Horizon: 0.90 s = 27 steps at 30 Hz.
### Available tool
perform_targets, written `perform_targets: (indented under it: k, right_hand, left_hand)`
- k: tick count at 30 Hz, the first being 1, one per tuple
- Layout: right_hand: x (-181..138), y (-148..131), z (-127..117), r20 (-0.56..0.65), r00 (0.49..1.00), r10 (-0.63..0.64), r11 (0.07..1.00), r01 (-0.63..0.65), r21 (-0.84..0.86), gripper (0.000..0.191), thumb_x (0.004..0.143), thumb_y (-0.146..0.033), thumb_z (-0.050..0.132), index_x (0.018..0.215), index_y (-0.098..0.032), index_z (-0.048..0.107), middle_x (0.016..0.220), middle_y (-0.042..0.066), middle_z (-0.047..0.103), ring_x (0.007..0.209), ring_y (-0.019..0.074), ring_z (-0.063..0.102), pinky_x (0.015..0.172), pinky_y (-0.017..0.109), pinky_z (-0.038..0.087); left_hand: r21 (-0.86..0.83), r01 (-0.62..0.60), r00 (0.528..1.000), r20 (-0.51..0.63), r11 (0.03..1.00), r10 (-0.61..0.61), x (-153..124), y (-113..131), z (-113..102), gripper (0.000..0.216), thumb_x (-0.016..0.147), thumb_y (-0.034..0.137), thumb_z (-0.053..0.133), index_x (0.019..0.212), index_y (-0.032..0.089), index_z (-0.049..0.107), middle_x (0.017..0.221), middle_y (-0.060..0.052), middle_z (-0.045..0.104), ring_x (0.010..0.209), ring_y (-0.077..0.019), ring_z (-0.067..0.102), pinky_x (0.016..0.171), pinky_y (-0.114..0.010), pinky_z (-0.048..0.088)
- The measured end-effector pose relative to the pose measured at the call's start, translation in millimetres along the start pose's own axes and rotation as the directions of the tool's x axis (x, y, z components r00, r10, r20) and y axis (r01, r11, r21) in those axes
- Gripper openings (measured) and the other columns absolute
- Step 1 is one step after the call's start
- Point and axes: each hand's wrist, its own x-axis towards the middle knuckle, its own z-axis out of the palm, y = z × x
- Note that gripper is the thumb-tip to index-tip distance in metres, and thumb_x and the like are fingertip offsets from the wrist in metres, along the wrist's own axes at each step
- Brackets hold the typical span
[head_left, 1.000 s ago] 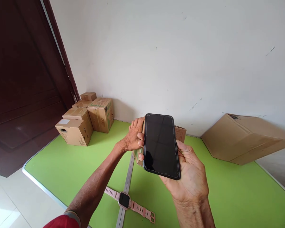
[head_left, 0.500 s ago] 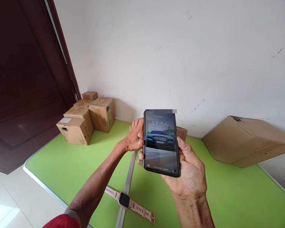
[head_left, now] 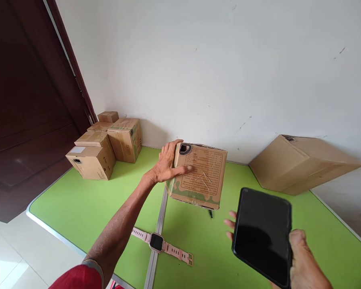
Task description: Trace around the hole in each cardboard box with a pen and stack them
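A brown cardboard box (head_left: pixel 201 172) with a green wavy print sits at the middle of the table. My left hand (head_left: pixel 170 164) grips its left edge, thumb on the printed face and fingers round the side. A dark-ringed hole (head_left: pixel 185 149) shows near that face's upper left corner. At the lower right my right hand (head_left: pixel 302 257) holds a black smartphone (head_left: pixel 263 237), its screen dark. Several fingertips show past the phone's left edge. A pink-strapped smartwatch (head_left: pixel 156 242) lies across the table's seam. By the box's lower edge lies a small black object (head_left: pixel 210 214), partly hidden.
Several cardboard boxes (head_left: pixel 90 160) are grouped at the table's left back. One large carton (head_left: pixel 301 164) stands tilted at the back right, near the white wall (head_left: pixel 213 72). The green table (head_left: pixel 57 204) has a metal rim; a dark door (head_left: pixel 30 100) is at left.
My right hand has moved the smartphone right and down, away from in front of the box. Its lit screen has gone dark. The box's printed face is now uncovered, with my left hand still on it.
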Motion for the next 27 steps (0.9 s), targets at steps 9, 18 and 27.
perform_targets:
  k: [9,18,27]
  right_hand:
    - [14.7,64.1,-50.4,0.101,0.954,0.282,0.883,-0.218,-0.415,0.056,0.078,-0.067,0.093,0.097,-0.015,0.084,0.089,0.011,0.083,0.076,0.0292,0.078,0.064,0.032,0.06]
    - [31.3,56.6,-51.9,0.04,0.993,-0.107,0.323,0.073,-0.944,0.05,0.071,-0.079,0.059,0.078,-0.03,0.063,0.078,0.01,0.075,0.092,0.0417,0.076,0.082,0.047,0.059]
    - [38.3,54.6,-50.4,0.146,0.989,-0.033,-0.159,0.139,-0.977,0.044,0.089,-0.068,0.028,0.087,-0.032,0.052,0.073,0.012,0.071,0.082,0.041,0.075,0.076,0.048,0.054]
  left_hand:
    - [0.048,-0.032,0.999,0.017,0.998,0.031,1.1,-0.5,2.1,0.094,0.084,0.065,0.071,0.159,0.021,0.037,0.148,-0.016,0.05,0.14,-0.0382,0.044,0.126,-0.062,0.033]
    - [0.05,-0.03,0.999,0.033,0.998,0.028,0.2,3.0,3.2,0.094,0.085,0.065,0.071,0.161,0.022,0.036,0.15,-0.016,0.049,0.14,-0.0382,0.043,0.126,-0.061,0.035]
    - [-0.008,-0.024,1.0,0.017,1.0,0.024,-2.2,-1.1,4.8,0.1,0.081,0.062,0.073,0.162,0.02,0.035,0.155,-0.018,0.046,0.147,-0.0389,0.039,0.13,-0.061,0.031]
